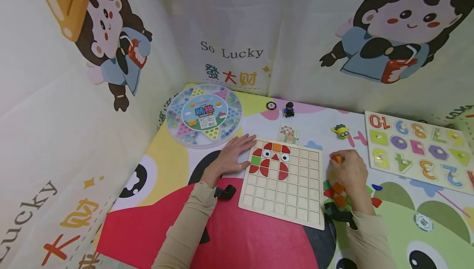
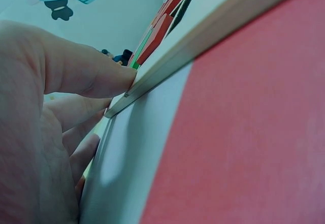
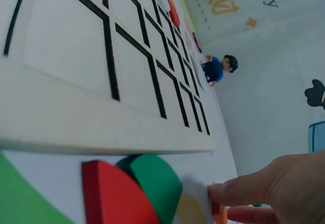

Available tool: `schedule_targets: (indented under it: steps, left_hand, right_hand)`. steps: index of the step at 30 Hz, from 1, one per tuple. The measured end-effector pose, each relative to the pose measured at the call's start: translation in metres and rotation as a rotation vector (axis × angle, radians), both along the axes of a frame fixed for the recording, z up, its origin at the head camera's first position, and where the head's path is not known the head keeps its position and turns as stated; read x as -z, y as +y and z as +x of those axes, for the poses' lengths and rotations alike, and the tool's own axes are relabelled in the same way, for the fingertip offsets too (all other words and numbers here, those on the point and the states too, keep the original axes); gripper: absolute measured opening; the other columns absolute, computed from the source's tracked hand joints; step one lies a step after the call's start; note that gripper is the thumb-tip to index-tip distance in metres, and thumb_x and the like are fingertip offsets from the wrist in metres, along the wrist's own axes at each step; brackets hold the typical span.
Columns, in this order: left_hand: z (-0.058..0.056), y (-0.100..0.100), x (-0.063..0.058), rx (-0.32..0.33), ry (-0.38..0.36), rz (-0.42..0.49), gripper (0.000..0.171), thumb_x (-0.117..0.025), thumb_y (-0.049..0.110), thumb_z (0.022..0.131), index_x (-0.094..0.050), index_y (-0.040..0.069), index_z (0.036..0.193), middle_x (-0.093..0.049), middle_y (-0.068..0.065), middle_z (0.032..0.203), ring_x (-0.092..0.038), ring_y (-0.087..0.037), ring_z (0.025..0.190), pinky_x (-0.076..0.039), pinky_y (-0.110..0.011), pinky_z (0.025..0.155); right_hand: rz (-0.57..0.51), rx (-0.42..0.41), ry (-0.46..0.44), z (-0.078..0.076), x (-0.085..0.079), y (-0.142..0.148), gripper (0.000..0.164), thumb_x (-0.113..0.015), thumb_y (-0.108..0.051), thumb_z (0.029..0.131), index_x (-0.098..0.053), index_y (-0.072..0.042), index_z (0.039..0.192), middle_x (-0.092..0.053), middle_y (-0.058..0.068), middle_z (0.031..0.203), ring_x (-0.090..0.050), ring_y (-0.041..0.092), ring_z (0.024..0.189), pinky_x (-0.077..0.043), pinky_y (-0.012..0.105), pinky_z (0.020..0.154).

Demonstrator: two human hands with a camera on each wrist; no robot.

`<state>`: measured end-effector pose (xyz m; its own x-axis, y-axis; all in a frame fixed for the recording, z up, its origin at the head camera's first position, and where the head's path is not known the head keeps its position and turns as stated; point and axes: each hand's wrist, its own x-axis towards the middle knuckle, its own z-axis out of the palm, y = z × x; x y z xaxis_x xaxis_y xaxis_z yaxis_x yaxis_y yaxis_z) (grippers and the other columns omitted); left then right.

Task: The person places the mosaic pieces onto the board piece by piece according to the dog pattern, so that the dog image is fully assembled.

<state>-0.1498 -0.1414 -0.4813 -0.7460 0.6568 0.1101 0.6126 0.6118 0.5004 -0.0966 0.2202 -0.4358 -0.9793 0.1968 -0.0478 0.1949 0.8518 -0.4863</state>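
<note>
A square wooden grid board [image 1: 279,215] lies on the table. Red, white-and-black, orange and green pieces fill part of its upper left. My left hand [image 1: 234,156] is spread at the board's left edge, its thumb touching the rim [image 2: 167,64] and its fingers extended near the upper corner. To the right of the board, my right hand [image 1: 349,170] pinches an orange block [image 3: 219,213] between thumb and fingers. Below that hand is a loose pile of orange blocks [image 1: 338,188], a red block [image 3: 114,193] and a green block [image 3: 157,183], partly covered by the wrist.
Behind the board are a small picture card [image 1: 289,134], a toy figure [image 1: 289,110] and a black-and-white chip [image 1: 271,105]. A round game box [image 1: 203,114] sits back left. At right lie a yellow toy [image 1: 340,131], a number puzzle board [image 1: 418,149] and a pale chip [image 1: 424,222].
</note>
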Motion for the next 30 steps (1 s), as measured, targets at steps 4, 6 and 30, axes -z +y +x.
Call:
schedule_targets:
  steps: [4,6,30]
  left_hand:
    - [0.000,0.000,0.002,0.002,0.001,0.009,0.072,-0.060,0.031,0.087,-0.039,0.007,0.152,-0.030,-0.008,0.160,-0.019,-0.028,0.149,-0.010,-0.046,0.122]
    - [0.000,-0.001,0.002,0.003,-0.002,0.007,0.072,-0.060,0.032,0.087,-0.039,0.007,0.152,-0.029,-0.008,0.160,-0.018,-0.028,0.149,-0.009,-0.045,0.122]
    - [0.000,0.000,0.000,-0.007,-0.001,0.022,0.072,-0.058,0.033,0.086,-0.040,0.006,0.151,-0.031,-0.009,0.159,-0.019,-0.028,0.149,-0.010,-0.046,0.121]
  right_hand:
    - [-0.025,0.006,0.053,0.001,0.001,-0.002,0.022,-0.066,-0.008,0.090,-0.070,0.008,0.106,-0.061,0.030,0.110,-0.053,0.044,0.095,-0.048,0.053,0.077]
    - [-0.046,-0.021,0.096,0.003,0.000,-0.007,0.024,-0.067,-0.008,0.090,-0.069,0.008,0.108,-0.064,0.029,0.107,-0.055,0.042,0.094,-0.048,0.050,0.076]
    - [-0.083,-0.666,0.310,0.022,0.016,-0.114,0.013,-0.087,-0.011,0.073,-0.078,-0.008,0.082,-0.068,0.000,0.092,-0.064,0.018,0.086,-0.056,0.036,0.073]
